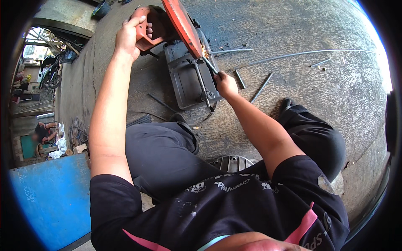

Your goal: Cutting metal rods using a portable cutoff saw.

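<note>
The left hand [132, 35] is wrapped shut around the orange handle [151, 30] of a chop saw, fingers curled over its top and the thumb hidden beneath. The right hand [225, 83] is closed on a thin grey metal rod [211, 67], pinching it just right of the saw's dark base [188, 79]; its fingertips are tucked under and hard to make out. The orange blade guard [182, 25] slants down from the far edge of the view to the rod, and a small burst of yellow sparks [206, 51] shows where they meet; the blade itself is hidden by the guard. The base is a flat, dull, rectangular metal plate with a clamp bar [204, 85] running along it. Around it the concrete floor [301, 96] is rough, stained and grey. Short cut rod pieces [261, 88] lie just right of the right hand, and a long thin rod [310, 53] stretches away to the far right. The person sits with dark trousers [167, 154] on both sides of the saw, near the lower edge. A blue panel [50, 201] stands at the near left, partly cut off.
</note>
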The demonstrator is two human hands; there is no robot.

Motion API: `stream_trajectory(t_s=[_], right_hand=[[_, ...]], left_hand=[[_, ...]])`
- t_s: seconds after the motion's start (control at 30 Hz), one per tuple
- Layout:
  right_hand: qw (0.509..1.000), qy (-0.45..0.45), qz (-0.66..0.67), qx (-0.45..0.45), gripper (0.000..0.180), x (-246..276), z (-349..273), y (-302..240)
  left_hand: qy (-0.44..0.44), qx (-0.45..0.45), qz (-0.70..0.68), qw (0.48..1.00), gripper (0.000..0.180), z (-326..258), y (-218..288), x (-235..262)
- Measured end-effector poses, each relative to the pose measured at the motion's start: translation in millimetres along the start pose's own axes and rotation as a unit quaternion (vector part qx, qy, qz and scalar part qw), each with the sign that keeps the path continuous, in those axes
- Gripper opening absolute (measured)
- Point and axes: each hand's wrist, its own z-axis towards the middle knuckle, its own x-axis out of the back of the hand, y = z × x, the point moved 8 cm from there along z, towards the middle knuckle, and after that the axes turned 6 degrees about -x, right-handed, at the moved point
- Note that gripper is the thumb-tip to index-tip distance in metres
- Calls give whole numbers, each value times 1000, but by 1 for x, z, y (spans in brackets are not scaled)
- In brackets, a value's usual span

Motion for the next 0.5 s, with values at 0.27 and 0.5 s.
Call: stream_trajectory(t_s=[0.27,0.5], right_hand=[[1000,22,-14,11,33,4,-2,-2],[996,-36,73,33,35,1,-1,-4]], left_hand=[[2,-3,5,1000,38,0,0,-2],[5,-1,0,1000,38,-1,0,1]])
